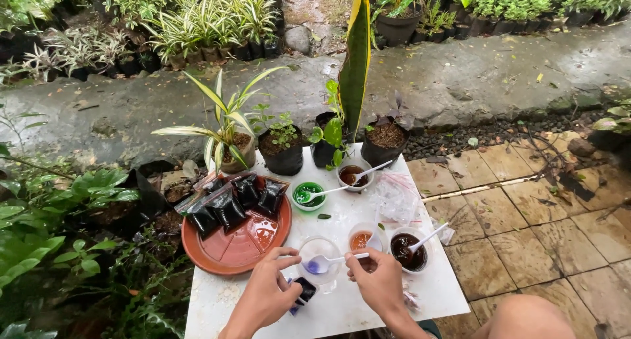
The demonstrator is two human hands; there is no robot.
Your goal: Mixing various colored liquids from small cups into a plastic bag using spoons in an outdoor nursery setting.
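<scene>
Garden paving, white table, potted plants, left hand steadying clear cup, right hand pinching white spoon

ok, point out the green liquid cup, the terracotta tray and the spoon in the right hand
green liquid cup [307, 194], head view, on the green liquid inside.
terracotta tray [231, 255], head view, on the bare wet base near its front.
spoon [320, 263], head view, on its bowl over the clear cup.
right hand [376, 283], head view, on the back of the hand.

Cups and tray crowding hands; bare tabletop right
</scene>
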